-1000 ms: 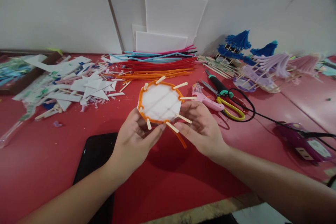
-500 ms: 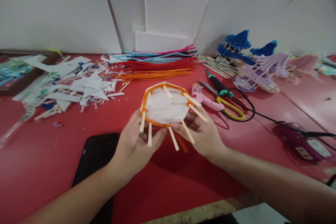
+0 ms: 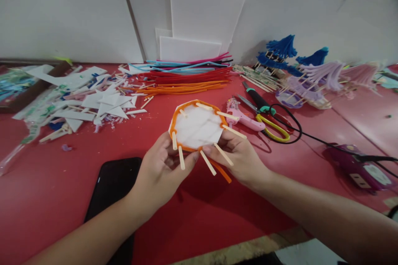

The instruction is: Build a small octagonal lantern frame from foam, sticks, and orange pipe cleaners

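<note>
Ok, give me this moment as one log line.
left hand: holds disc | right hand: holds disc | disc: sticks around rim, orange strip end loose | glue gun: on table

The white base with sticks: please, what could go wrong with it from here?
The loose end of the orange strip sticks out beside the right grip; it might snag and pull the strip off the edge.
The thin wooden sticks project near both thumbs, so a careless push could loosen one from the white base.
The pink glue gun lies just beyond; if hot, which I cannot tell, it might burn.
</note>
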`<control>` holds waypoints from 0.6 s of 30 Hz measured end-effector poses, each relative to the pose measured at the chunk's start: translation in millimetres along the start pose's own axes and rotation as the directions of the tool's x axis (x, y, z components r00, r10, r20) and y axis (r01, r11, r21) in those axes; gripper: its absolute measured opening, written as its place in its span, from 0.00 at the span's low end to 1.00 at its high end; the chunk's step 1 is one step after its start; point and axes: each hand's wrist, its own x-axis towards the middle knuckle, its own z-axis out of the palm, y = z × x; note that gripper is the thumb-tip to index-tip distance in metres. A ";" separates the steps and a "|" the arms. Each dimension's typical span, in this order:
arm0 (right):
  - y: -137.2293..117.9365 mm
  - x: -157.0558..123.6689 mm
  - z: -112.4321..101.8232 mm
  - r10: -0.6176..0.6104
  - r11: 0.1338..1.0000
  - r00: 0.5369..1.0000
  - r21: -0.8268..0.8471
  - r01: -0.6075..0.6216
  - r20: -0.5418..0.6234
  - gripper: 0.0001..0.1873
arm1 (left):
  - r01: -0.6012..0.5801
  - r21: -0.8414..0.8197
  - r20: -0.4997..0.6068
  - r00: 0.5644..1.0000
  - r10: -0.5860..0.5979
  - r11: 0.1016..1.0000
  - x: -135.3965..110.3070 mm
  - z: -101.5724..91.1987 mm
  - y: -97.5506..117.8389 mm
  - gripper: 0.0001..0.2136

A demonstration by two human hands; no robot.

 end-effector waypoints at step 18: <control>-13.4 -14.9 3.6 -0.486 0.576 0.859 -0.681 0.452 0.159 0.02 | 0.132 -0.235 -0.069 0.986 -0.152 0.963 11.1 -2.8 -14.8 0.11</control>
